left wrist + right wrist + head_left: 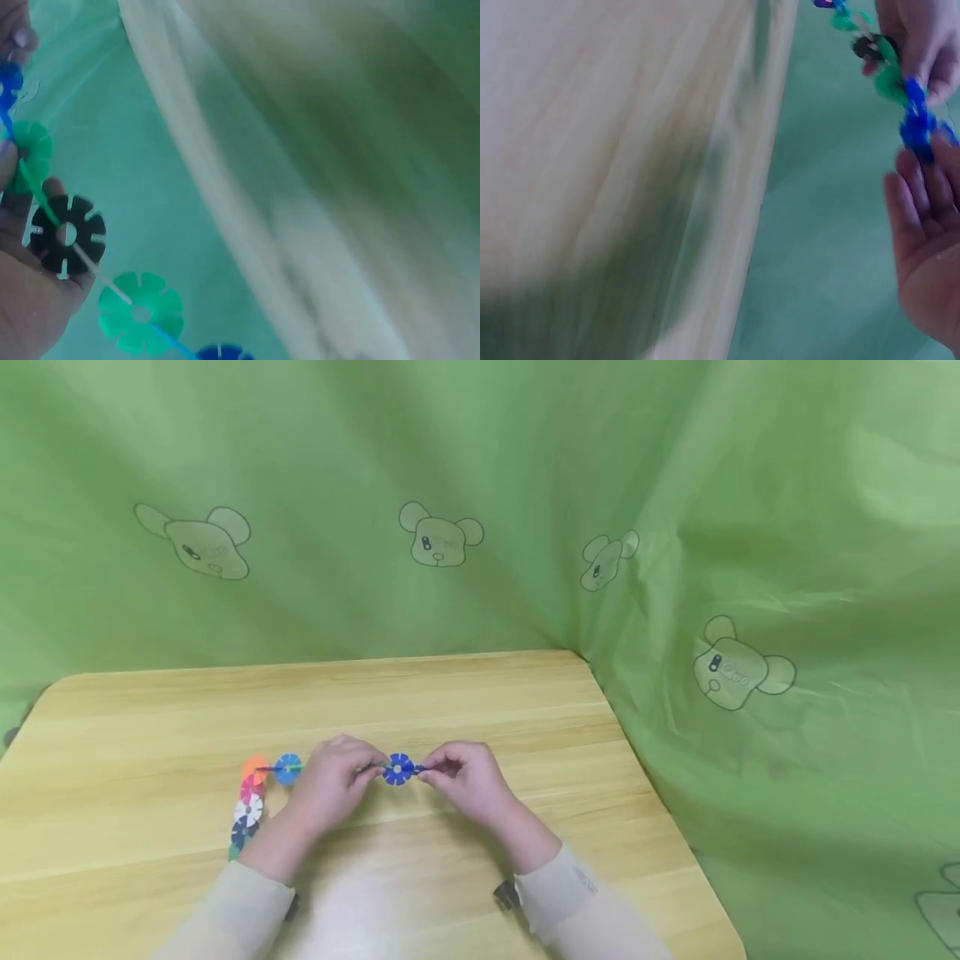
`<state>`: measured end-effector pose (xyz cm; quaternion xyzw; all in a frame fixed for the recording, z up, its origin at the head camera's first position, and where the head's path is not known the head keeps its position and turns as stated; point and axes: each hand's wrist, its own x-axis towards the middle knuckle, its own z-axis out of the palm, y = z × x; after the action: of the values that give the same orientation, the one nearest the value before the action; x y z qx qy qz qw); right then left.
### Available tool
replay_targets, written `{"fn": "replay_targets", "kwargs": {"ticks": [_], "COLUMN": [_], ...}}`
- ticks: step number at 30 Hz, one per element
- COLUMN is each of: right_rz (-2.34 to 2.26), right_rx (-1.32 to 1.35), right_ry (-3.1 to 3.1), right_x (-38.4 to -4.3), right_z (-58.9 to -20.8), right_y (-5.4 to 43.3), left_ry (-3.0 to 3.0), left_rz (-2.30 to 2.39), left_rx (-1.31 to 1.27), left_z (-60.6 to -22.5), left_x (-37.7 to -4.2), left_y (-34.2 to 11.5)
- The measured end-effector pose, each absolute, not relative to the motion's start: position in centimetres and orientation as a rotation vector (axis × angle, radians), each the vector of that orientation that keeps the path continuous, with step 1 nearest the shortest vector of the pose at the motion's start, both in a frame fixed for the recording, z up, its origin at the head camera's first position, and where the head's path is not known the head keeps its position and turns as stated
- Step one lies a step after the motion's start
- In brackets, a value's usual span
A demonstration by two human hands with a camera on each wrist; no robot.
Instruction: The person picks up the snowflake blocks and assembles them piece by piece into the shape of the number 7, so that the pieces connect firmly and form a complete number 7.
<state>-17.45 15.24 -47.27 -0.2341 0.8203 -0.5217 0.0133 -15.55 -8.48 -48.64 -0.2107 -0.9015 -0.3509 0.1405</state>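
Observation:
Slotted plastic snowflake discs are joined edge to edge in a chain. My left hand point(330, 785) pinches a green disc point(39, 142) of it between thumb and fingers. A black disc point(88, 244) and another green disc point(161, 304) trail from there in the left wrist view. My right hand point(474, 783) pinches the blue end of the chain, seen edge-on. Between the two hands a dark blue disc point(391, 763) faces the head camera. Past my left hand the chain runs to a light blue disc point(281, 767) and an orange disc point(255, 763).
From the orange disc the chain bends toward me through a pink disc point(250, 788), a white disc point(243, 810) and a navy disc point(240, 835); my left forearm hides its end. The wooden table point(487, 693) meets a green curtain point(337, 593) behind and at right.

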Motion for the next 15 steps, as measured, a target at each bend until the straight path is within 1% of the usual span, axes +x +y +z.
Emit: {"fn": "replay_targets", "kwargs": {"ticks": [4,10,15], "right_rz": [-1.542,-1.514,-1.471], "right_rx": [-0.622,-0.571,-0.545], "right_ry": [2.454,2.275,2.235], "right_x": [-17.5,-17.5,-17.3], "right_z": [-47.1,-47.4,-48.5], "right_y": [15.7,16.2,17.0], "left_ry": [-2.578,-2.54,-2.517], "left_rz": [-0.865,-0.697,-0.641], "left_rx": [-0.778,-0.949,-0.986], "left_z": [-48.4,-48.3,-48.4], "left_x": [-15.3,-14.8,-14.2], "left_y": [-8.1,-7.0,-5.9]}}
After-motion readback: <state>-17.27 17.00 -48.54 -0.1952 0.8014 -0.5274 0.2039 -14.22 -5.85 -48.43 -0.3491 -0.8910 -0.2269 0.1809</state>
